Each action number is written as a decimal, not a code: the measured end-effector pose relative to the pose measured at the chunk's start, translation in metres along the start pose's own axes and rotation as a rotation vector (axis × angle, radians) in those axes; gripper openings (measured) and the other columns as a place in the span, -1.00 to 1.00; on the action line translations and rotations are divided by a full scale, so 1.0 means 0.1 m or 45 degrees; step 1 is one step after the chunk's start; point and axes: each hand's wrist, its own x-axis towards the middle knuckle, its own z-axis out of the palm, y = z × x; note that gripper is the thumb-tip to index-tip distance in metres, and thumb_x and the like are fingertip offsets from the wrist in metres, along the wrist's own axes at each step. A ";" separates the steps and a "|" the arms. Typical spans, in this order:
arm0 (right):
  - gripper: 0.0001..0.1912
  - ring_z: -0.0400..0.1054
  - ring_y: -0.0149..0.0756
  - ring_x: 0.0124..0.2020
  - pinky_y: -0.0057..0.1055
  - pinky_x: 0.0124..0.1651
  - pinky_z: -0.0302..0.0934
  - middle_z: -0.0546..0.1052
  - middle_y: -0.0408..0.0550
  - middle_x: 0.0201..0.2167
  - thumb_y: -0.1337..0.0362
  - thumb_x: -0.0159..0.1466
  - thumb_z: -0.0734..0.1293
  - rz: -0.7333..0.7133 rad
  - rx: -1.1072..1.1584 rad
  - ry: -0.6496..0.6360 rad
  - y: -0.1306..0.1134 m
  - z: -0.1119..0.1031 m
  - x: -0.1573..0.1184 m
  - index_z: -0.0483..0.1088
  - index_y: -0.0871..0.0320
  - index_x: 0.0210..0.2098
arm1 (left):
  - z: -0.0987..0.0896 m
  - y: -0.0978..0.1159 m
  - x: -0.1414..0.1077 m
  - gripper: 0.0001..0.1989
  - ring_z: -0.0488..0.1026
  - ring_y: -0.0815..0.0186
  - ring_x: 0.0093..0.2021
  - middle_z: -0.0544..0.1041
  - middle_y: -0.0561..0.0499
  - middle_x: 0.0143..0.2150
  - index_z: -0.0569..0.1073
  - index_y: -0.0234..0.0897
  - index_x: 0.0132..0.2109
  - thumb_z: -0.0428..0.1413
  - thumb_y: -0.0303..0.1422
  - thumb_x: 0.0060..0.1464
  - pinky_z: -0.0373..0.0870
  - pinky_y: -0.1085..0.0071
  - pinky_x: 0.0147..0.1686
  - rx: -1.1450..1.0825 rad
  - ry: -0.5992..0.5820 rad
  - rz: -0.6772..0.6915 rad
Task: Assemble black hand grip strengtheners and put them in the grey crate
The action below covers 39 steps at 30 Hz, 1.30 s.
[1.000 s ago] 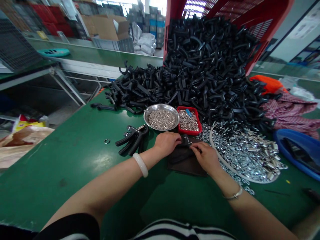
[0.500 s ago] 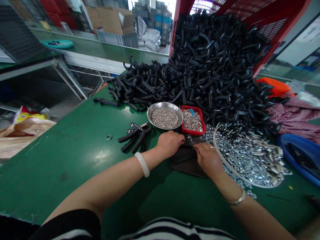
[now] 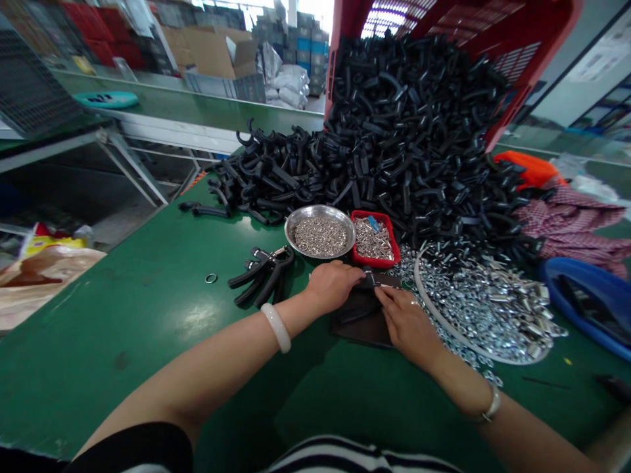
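- Our left hand [image 3: 331, 287] pinches a black part [image 3: 369, 278] over the dark mat's [image 3: 362, 332] far side.
- Our right hand [image 3: 410, 325] meets it; we can't tell its grip.
- Beyond the mat: steel bowl [image 3: 320, 238].

No text, label, brand, number or sign can be read; the white sheet [image 3: 597, 60] on the wall at the upper right and the yellow-and-red packaging [image 3: 49, 242] at the lower left are both too blurred to show any legible lettering.
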 end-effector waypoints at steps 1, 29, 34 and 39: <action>-0.58 0.17 -0.10 -0.02 -0.14 0.04 0.14 0.32 0.20 -0.04 0.44 0.21 0.11 0.016 0.039 0.038 0.01 0.00 -0.02 0.19 0.34 0.07 | 0.01 0.03 0.04 -0.74 0.42 0.30 -0.26 0.53 0.04 -0.22 0.40 -0.10 -0.04 -0.04 -0.30 0.13 0.27 0.43 -0.36 -0.014 0.017 -0.001; -0.66 0.14 -0.06 0.00 -0.04 0.05 0.14 0.34 0.19 -0.09 0.39 0.18 0.16 0.106 0.234 0.164 0.11 -0.03 -0.17 0.34 0.31 -0.06 | 0.24 0.17 0.20 -0.49 0.43 0.37 -0.46 0.50 0.05 -0.40 0.00 -0.17 0.24 -0.11 -0.40 0.16 0.26 0.47 -0.51 0.465 0.062 0.564; -0.65 0.14 -0.08 -0.01 -0.06 0.05 0.14 0.34 0.19 -0.11 0.40 0.19 0.15 0.083 0.241 0.167 0.12 -0.03 -0.17 0.32 0.34 -0.04 | 0.20 0.16 0.21 -0.52 0.43 0.37 -0.41 0.52 0.00 -0.28 -0.02 -0.22 0.24 -0.17 -0.42 0.19 0.28 0.44 -0.47 0.516 -0.009 0.741; -0.64 0.12 -0.08 -0.01 -0.09 0.05 0.14 0.34 0.19 -0.10 0.41 0.19 0.15 0.072 0.241 0.190 0.12 -0.01 -0.18 0.32 0.38 -0.04 | 0.19 0.10 0.19 -0.52 0.43 0.38 -0.39 0.49 -0.07 -0.12 0.01 -0.23 0.24 -0.17 -0.44 0.18 0.27 0.43 -0.49 0.570 -0.007 0.775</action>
